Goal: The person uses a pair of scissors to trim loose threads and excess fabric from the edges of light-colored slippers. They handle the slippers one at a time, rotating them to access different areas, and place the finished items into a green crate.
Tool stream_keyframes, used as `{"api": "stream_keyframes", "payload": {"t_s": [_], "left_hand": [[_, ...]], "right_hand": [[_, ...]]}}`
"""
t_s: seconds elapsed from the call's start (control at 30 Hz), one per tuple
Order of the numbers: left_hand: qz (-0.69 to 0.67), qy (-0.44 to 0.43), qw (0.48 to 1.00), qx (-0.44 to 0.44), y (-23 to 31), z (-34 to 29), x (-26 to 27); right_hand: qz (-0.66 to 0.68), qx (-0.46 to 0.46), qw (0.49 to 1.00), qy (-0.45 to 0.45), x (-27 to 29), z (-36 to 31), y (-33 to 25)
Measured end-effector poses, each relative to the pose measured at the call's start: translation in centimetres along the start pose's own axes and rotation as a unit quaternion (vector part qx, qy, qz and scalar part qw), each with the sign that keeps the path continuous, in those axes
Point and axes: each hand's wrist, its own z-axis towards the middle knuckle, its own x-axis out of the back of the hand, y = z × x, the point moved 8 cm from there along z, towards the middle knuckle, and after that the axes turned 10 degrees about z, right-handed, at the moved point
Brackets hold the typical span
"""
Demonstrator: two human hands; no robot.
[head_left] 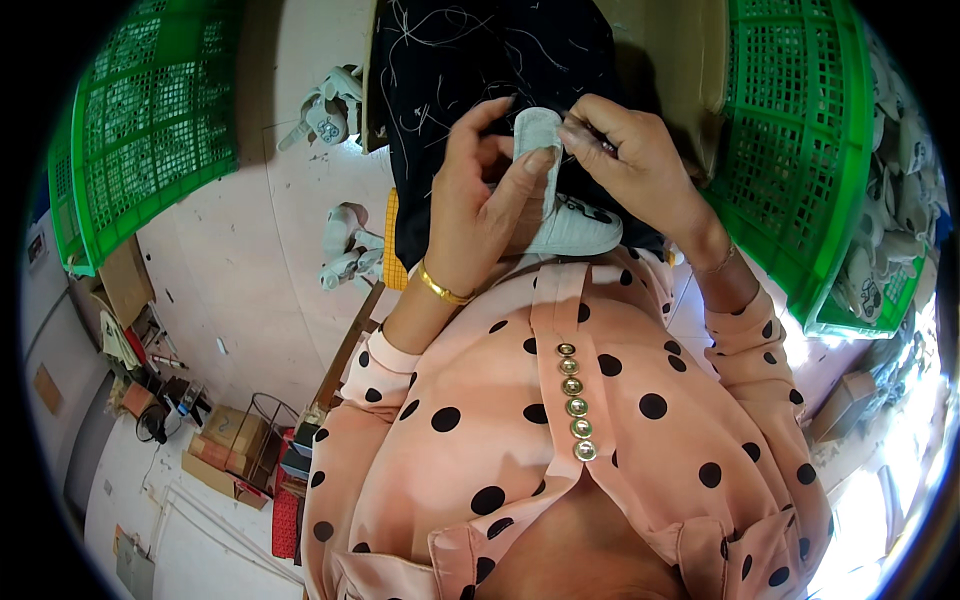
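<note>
A white shoe upper (pixel 575 232) with a dark printed motif lies over my lap, its stitched flap standing up toward the far side. My left hand (pixel 482 190) grips that flap, thumb pressed on its face and fingers behind. At the flap's right edge, my right hand (pixel 640 160) is closed around a small dark slender tool (pixel 606 146); its tip and exact kind are hidden by the fingers. Beneath both hands is a black cloth (pixel 440 60) strewn with loose white thread ends.
Green plastic crates stand on both sides, one at left (pixel 150 130) and one at right (pixel 790 150), with white shoe pieces (pixel 885 240) heaped beyond the right one. More white shoe pieces (pixel 330 112) lie on the floor (pixel 240 270) at left. Cardboard boxes (pixel 228 440) sit at lower left.
</note>
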Motion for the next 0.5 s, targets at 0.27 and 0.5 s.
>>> {"api": "stream_keyframes", "payload": {"t_s": [0.27,0.5], "left_hand": [[-0.150,-0.095,0.976,0.129,-1.7,1.2,-1.2],[-0.174,-0.061,0.963,0.198,-1.9,0.9,0.0]], "right_hand": [[0.429,-0.052,0.895,0.113,5.0,-0.9,2.9],[-0.226,0.057,0.955,0.184,5.8,-3.0,0.1]]}}
